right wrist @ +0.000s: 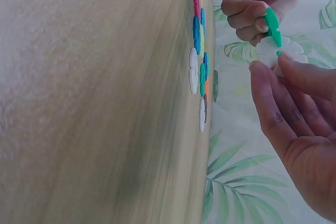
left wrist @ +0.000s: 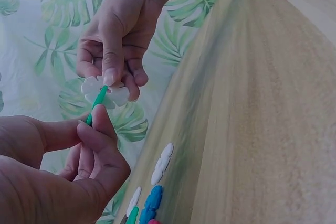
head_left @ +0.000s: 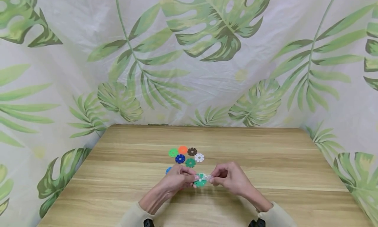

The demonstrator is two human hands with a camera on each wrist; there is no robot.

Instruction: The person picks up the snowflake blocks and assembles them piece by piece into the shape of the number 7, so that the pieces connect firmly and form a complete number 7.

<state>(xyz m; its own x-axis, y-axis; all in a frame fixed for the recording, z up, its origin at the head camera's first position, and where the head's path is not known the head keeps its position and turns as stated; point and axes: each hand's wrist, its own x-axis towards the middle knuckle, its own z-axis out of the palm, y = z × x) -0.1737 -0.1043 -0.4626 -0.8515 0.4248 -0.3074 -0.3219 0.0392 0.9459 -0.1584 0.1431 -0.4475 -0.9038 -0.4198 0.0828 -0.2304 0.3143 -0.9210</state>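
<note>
Well, beyond the fingers hangs a leafy cloth (head_left: 212, 89), and under them spreads a wooden table (head_left: 265, 154). The left hand (head_left: 178, 178) has thumb and fingertips brought together on the green disc (head_left: 200, 181), held above the table between both sets of fingers. The right hand (head_left: 231, 178) pinches the white disc (left wrist: 121, 97) between thumb and fingertip, its other fingers loosely bent; the two held discs touch, though whether their slots interlock I cannot tell. Just past the left fingers lie the dark green disc (head_left: 190, 163), the dark blue disc (head_left: 180, 159) and a second white disc (head_left: 199, 157), and farther from them the lime disc (head_left: 172, 153), the orange disc (head_left: 182, 149) and the brown disc (head_left: 192, 148). Beside the left knuckles, a blue disc (head_left: 168, 170) is partly covered
</note>
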